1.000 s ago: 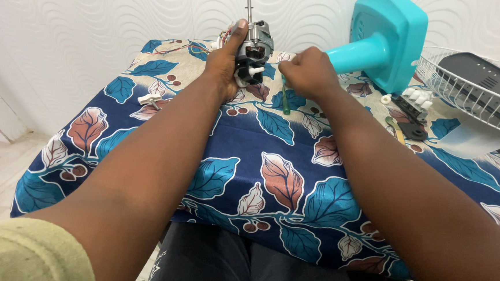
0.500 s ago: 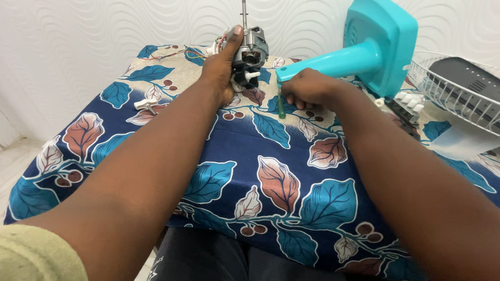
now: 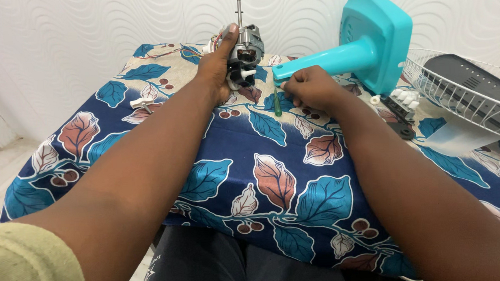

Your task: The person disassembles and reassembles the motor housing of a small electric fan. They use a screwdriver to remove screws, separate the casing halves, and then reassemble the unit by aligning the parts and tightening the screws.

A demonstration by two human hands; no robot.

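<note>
My left hand point(image 3: 215, 70) grips a small electric motor point(image 3: 248, 42) at the far side of the table and holds it with its metal shaft pointing up. Loose wires trail behind the motor. My right hand point(image 3: 310, 87) rests on the cloth just right of the motor. Its fingertips are closed on a thin green screwdriver point(image 3: 277, 102), which points down toward me along the cloth. Both forearms stretch across the table, which is covered by a blue leaf-patterned cloth point(image 3: 274, 156).
A teal fan stand and base point(image 3: 371, 46) lies on its side behind my right hand. At the right are a wire fan guard point(image 3: 467, 95), small white parts point(image 3: 406, 96) and a black piece point(image 3: 399, 117). A white knob point(image 3: 142, 102) lies at the left.
The view has shifted slightly. My right hand with the screwdriver has lowered onto the cloth beside the motor. My left hand keeps its hold on the motor.
</note>
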